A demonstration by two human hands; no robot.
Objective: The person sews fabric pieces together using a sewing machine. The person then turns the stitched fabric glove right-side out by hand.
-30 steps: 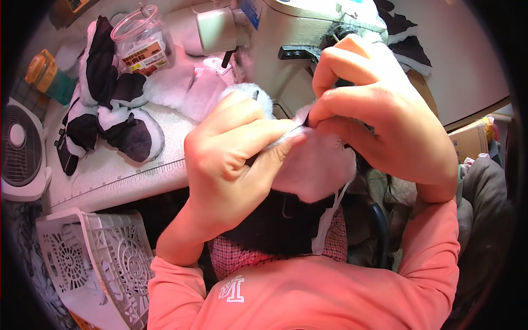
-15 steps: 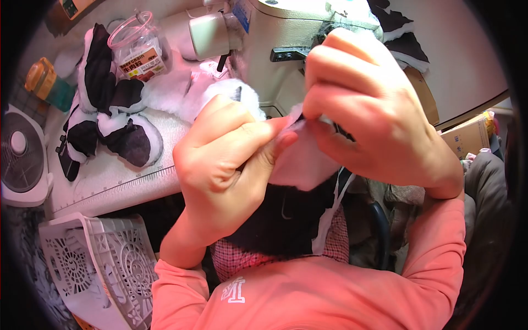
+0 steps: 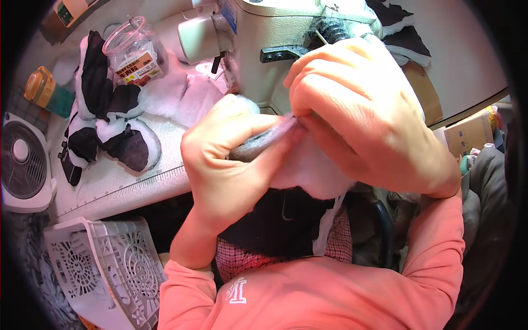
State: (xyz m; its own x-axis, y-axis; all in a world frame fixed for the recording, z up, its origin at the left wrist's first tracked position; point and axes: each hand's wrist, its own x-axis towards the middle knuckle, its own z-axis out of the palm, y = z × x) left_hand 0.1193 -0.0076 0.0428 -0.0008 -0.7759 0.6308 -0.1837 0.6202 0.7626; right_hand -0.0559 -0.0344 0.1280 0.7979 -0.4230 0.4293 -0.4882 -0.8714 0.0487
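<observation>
My left hand (image 3: 220,157) and my right hand (image 3: 352,104) meet in front of the sewing machine (image 3: 275,33), both closed. Between them they pinch a piece of white plush fabric (image 3: 313,170). A greyish folded edge of it runs through my left thumb and fingers up to my right fingertips. The white pile hangs down below my hands. Black cloth (image 3: 275,220) with a pale edge lies over my lap beneath it. My right fingertips are partly hidden behind the knuckles.
Black-and-white plush pieces (image 3: 129,146) lie on the machine bed (image 3: 99,190) at left. A clear plastic jar (image 3: 132,55), an orange-lidded bottle (image 3: 47,91) and a fan (image 3: 22,157) stand around them. A white plastic basket (image 3: 110,269) is below. More dark pieces (image 3: 404,41) lie at upper right.
My left fingers have shifted along the fabric, and a greyish folded edge now shows in them. My right hand has turned and moved slightly left. The view has shifted slightly.
</observation>
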